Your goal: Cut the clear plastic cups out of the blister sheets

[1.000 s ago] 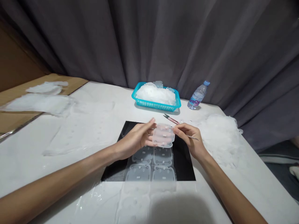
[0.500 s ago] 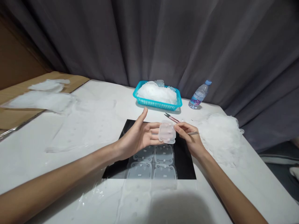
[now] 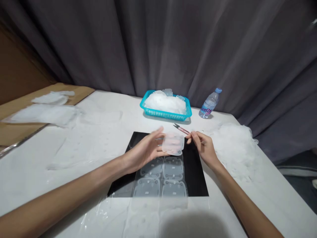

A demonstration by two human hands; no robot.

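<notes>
A small milky, see-through plastic piece (image 3: 173, 144), roughly square with rounded corners, lies against the outstretched fingers of my left hand (image 3: 146, 150). That hand is turned palm up, its thumb raised and slightly blurred. My right hand (image 3: 203, 144) is closed on a pair of thread snips (image 3: 182, 129), with the dark blades pointing left, just above the piece. Between the right fingers and the piece there is a small gap. Below both hands, a clear sheet of joined rounded plastic pieces (image 3: 173, 190) lies across a black mat (image 3: 196, 178).
A blue basket (image 3: 165, 115) heaped with milky pieces stands at the back, beside a water bottle (image 3: 210, 104). White plastic scraps (image 3: 234, 148) pile up on the right. More clear sheets (image 3: 91, 142) lie left, and white bundles (image 3: 42, 114) rest partly on cardboard (image 3: 15, 137).
My right fingers have come off the plastic piece and drawn slightly right with the snips. The piece has shifted left on my left fingers, and the left thumb has lowered toward it.
</notes>
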